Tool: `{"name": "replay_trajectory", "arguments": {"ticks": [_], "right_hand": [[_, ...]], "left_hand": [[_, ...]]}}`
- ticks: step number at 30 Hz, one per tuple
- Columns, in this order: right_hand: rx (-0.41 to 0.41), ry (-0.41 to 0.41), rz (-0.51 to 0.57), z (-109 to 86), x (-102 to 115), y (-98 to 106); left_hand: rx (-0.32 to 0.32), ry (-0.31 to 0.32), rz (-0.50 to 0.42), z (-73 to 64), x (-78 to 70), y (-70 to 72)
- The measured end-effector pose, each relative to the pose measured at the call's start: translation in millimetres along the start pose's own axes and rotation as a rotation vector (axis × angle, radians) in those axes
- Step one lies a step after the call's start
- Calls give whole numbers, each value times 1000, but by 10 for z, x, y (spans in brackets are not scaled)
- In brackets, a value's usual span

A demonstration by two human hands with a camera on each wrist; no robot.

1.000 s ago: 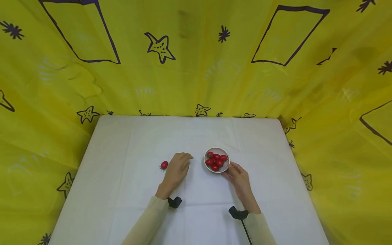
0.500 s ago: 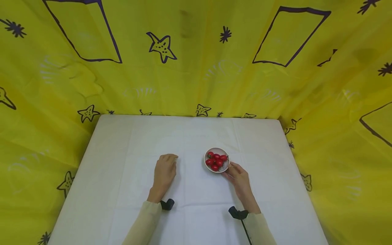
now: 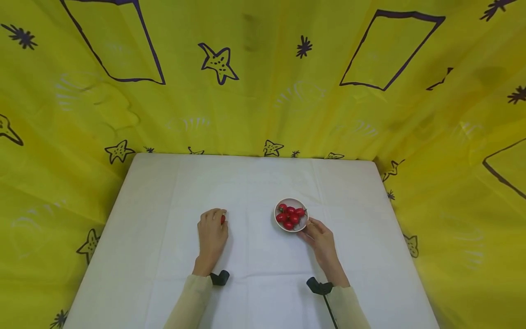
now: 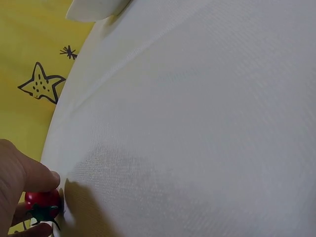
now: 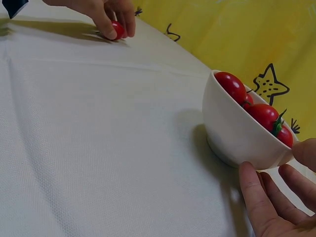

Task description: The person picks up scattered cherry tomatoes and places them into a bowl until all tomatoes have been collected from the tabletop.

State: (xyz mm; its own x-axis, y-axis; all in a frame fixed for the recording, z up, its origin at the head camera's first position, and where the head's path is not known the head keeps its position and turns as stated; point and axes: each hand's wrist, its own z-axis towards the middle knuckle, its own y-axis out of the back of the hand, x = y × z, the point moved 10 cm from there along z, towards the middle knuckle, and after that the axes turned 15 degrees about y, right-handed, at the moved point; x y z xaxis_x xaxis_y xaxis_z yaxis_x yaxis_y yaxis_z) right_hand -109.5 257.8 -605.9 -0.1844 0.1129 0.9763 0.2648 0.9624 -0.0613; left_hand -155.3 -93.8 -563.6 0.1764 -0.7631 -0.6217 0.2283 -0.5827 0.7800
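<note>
My left hand (image 3: 212,234) pinches a single red cherry tomato (image 4: 41,199) between thumb and fingertips, low over the white tablecloth. The tomato's green stem end shows in the left wrist view; from the head only a bit of red peeks out beside the fingers. To the right, a small white bowl (image 5: 228,129) stands on the cloth with several cherry tomatoes (image 3: 290,210) heaped inside. My right hand (image 3: 322,243) holds the bowl at its near right side, thumb (image 5: 306,153) at the rim and fingers against the lower wall.
A white cloth (image 3: 255,292) covers the table, with fold creases across it. Yellow curtains (image 3: 255,105) with drawn starfish hang along the back and both sides. Black wrist cameras (image 3: 220,278) sit at both cuffs, and a cable runs from the right one.
My left hand has moved left from near the bowl to the lone cherry tomato and has taken hold of it. The right hand and the bowl have stayed put.
</note>
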Motion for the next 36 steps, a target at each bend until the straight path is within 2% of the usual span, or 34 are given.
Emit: {"name": "replay_trajectory", "arguments": {"ticks": [5,10,15,26,29,36], "right_hand": [[-5,-1,13,4,-6,2],[1,0,14,2,-10,1],[8,0,8,-9,2,-6],[27,-2,3,-11,-4,-18],[27,5,4,-4,-19,-8],[26,1,-2,3,-34,-7]], "left_hand": [[-6,10,-7,-14,27,25],[-51,2,-48,-51,45,78],[-67,-3,-100,-74,69,92],[12,7,-185,-83,34,67],[27,11,-232,-66,26,60],[97,73,-369,-4,-47,31]]}}
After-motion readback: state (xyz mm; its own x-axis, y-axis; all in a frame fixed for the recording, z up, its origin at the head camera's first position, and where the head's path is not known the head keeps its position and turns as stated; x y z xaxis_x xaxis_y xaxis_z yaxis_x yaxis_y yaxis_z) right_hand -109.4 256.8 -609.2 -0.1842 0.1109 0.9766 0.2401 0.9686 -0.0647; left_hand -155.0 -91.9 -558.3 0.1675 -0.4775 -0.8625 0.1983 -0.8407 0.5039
